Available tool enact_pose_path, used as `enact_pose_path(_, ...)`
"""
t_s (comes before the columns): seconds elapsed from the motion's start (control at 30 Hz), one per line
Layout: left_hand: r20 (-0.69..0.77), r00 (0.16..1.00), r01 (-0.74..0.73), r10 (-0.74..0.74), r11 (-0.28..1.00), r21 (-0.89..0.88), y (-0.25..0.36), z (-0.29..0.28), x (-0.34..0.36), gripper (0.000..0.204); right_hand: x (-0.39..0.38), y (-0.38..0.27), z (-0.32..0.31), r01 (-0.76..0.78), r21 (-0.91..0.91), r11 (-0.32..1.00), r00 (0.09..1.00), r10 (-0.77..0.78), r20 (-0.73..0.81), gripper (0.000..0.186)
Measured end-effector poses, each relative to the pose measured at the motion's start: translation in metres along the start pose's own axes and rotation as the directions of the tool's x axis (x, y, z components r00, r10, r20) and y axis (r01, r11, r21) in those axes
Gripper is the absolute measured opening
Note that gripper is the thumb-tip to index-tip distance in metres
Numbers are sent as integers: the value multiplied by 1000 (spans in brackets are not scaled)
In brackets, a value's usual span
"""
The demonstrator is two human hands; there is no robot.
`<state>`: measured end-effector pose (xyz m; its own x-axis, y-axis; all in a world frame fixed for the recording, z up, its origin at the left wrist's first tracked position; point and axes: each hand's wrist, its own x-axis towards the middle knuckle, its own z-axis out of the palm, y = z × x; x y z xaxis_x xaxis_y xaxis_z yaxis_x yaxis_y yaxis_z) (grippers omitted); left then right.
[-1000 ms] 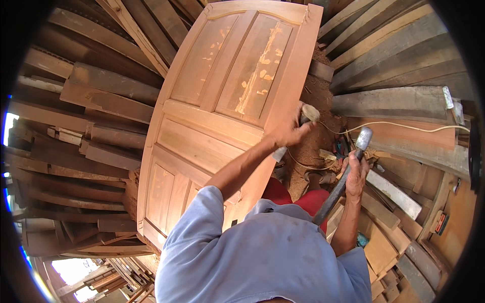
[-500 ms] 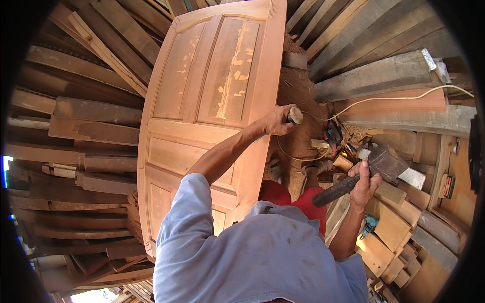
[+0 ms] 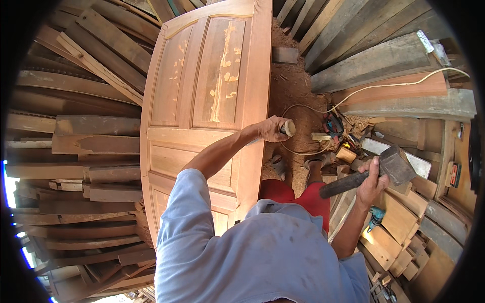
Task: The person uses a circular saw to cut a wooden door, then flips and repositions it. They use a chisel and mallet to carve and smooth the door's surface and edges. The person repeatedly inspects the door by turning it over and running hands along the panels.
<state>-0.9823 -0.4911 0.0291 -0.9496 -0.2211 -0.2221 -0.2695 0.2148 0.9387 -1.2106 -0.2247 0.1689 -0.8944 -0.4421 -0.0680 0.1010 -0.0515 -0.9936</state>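
Observation:
A brown wooden panel door (image 3: pixel 189 132) lies in front of me, with pale patches down its far panels. At its right edge my left hand (image 3: pixel 273 129) is closed around a chisel (image 3: pixel 289 127). The chisel's round wooden handle end sticks out of the fist, and most of its blade is hidden under the hand. Off to the right, my right hand (image 3: pixel 372 182) grips a dark wooden mallet (image 3: pixel 397 165) by its handle, close below the blocky head. The mallet is held in the air, apart from the chisel.
Stacked planks (image 3: pixel 96 126) line the left side, and more boards (image 3: pixel 374 65) lean at the far right. A pale cable (image 3: pixel 389 86) loops over the sawdust-covered floor (image 3: pixel 293 91). A teal power drill (image 3: pixel 375 217) rests among wood offcuts (image 3: pixel 399 219) at the right.
The view has shifted slightly. My right hand and the mallet have moved a little to the right and nearer me. The left hand keeps its hold on the chisel by the door's edge.

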Motion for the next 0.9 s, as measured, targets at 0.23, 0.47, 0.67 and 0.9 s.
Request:
enact_pose_path(0.23, -3, 1000, 19, -19, 998, 58, -6, 9, 6, 28, -31, 124, 58, 191, -685, 704, 896, 160, 414, 27)
enact_pose_path(0.47, -438, 896, -158, 80, 977, -144, -11, -28, -26, 19, -12, 122, 77, 273, -523, 808, 836, 69, 544, 22)
enact_pose_path(0.67, -786, 391, -502, -478, 605, -618, -48, -71, -132, 21, -8, 29, 139, 103, -494, 863, 729, 273, 628, 14)
enact_pose_path(0.9, -782, -67, -841, -619, 457, -290, -118, -14, -213, 23, -43, -19, 242, 306, -423, 853, 475, 248, 845, 18)
